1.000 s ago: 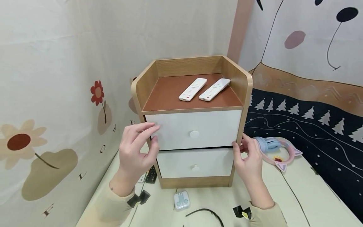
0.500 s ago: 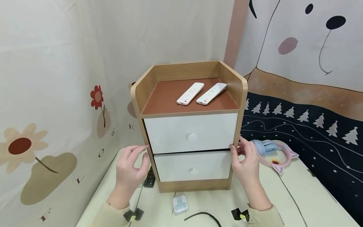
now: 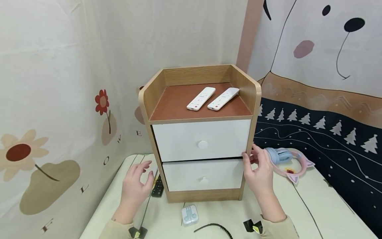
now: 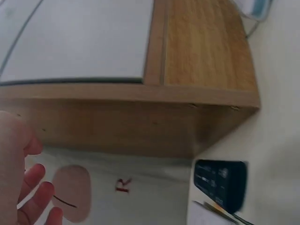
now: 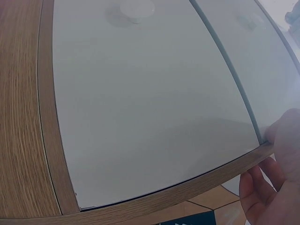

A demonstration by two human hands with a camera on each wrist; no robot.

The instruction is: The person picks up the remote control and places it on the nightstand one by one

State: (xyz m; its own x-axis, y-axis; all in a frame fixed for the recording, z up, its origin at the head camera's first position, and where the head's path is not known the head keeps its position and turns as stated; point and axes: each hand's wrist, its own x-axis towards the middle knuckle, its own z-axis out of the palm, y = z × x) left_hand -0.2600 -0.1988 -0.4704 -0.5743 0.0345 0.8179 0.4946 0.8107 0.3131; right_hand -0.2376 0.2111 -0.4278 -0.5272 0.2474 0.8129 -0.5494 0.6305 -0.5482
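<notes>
A small wooden cabinet (image 3: 206, 196) with two white drawers stands before me. The upper drawer (image 3: 176, 142) and the lower drawer (image 3: 182, 179) both look pushed in, each with a round white knob. Two white game remotes, a left one (image 3: 201, 98) and a right one (image 3: 223, 99), lie on the brown top. My right hand (image 3: 259, 169) grips the cabinet's right side edge, thumb in front near the gap between the drawers, fingers behind. Off the cabinet's left side, my left hand (image 3: 134, 186) hangs apart from it, fingers loosely bent and holding nothing.
Cat-ear headphones (image 3: 306, 162) in pink and blue lie right of the cabinet. An earphone case (image 3: 190, 215) and a dark curved band (image 3: 219, 226) are in front. A black remote (image 3: 157, 189) lies by the cabinet's left side. Printed cloth walls stand behind and left.
My left hand has come away from the upper drawer's left edge, moving down and left. The right hand keeps its grip on the cabinet edge. The view has shifted slightly.
</notes>
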